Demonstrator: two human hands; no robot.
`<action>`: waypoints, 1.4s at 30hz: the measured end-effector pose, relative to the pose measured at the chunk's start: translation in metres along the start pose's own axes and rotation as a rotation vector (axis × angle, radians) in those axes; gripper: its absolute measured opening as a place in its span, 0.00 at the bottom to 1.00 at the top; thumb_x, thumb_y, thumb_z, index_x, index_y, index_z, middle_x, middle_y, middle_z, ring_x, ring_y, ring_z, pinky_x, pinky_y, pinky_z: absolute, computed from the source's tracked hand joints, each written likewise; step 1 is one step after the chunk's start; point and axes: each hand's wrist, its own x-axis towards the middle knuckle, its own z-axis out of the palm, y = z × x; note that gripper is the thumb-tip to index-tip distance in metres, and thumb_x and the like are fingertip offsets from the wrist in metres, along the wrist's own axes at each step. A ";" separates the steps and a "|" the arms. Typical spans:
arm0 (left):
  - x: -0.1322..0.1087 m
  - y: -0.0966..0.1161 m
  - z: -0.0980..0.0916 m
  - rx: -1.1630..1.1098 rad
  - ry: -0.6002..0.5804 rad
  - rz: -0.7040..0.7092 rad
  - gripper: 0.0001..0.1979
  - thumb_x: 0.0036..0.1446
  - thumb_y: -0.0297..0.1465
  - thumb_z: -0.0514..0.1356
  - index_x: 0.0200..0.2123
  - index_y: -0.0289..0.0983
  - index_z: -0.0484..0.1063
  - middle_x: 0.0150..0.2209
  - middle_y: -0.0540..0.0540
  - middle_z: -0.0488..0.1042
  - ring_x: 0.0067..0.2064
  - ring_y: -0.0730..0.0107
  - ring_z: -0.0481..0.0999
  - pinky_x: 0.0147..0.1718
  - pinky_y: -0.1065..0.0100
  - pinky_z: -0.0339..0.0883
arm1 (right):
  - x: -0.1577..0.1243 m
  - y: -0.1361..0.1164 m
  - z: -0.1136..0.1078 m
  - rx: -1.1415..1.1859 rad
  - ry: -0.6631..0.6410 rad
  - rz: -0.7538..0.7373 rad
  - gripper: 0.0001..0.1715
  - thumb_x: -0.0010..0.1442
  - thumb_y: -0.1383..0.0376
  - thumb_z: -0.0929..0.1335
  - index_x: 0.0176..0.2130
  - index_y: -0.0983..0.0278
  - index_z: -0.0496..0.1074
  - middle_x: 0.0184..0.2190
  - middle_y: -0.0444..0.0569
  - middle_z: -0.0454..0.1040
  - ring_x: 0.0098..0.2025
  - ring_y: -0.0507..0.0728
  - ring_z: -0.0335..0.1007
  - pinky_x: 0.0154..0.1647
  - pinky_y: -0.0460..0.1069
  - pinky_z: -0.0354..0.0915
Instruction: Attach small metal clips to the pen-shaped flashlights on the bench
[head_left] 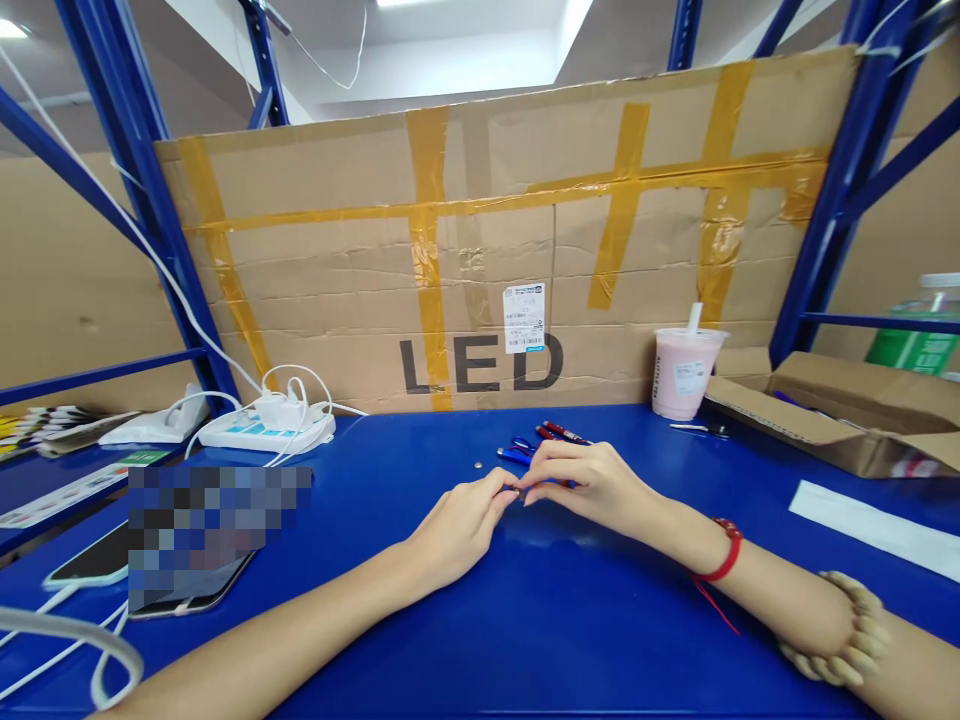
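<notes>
Over the middle of the blue table (pixel 465 640), my left hand (pixel 461 520) and my right hand (pixel 589 480) meet at their fingertips. Both are closed in a pinch around something small and dark, which the fingers mostly hide, so its kind does not show. Just behind my right hand lie several pens, among them a blue pen (pixel 514 456) and a red pen (pixel 564 433). A tiny round silvery piece (pixel 478 465) rests on the table behind my left hand.
To the left are a power strip (pixel 266 430) with white cables, a phone (pixel 94 555) and a blurred-out device (pixel 217 530). A pink drink cup (pixel 684 375), an open cardboard box (pixel 840 420) and a white strip (pixel 877 525) are on the right. Cardboard (pixel 345 300) walls the back.
</notes>
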 end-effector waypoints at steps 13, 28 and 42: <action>0.002 -0.005 -0.001 -0.010 -0.004 0.035 0.13 0.64 0.33 0.41 0.40 0.40 0.64 0.26 0.53 0.65 0.27 0.74 0.65 0.31 0.73 0.59 | -0.001 0.000 0.001 -0.016 -0.012 0.002 0.16 0.62 0.59 0.61 0.31 0.62 0.74 0.31 0.44 0.74 0.29 0.47 0.70 0.28 0.41 0.61; 0.003 -0.002 -0.002 -0.029 0.003 0.014 0.14 0.63 0.36 0.43 0.41 0.42 0.66 0.32 0.51 0.72 0.32 0.71 0.70 0.34 0.71 0.62 | -0.001 0.000 0.003 0.087 -0.097 0.107 0.13 0.58 0.58 0.65 0.31 0.63 0.74 0.31 0.46 0.73 0.32 0.49 0.70 0.31 0.42 0.63; 0.003 -0.004 0.001 0.029 0.008 0.059 0.08 0.60 0.32 0.49 0.40 0.41 0.66 0.37 0.50 0.73 0.36 0.70 0.72 0.34 0.72 0.64 | 0.000 0.000 0.000 0.112 -0.104 0.176 0.17 0.55 0.52 0.66 0.28 0.62 0.74 0.27 0.44 0.73 0.27 0.48 0.68 0.26 0.42 0.58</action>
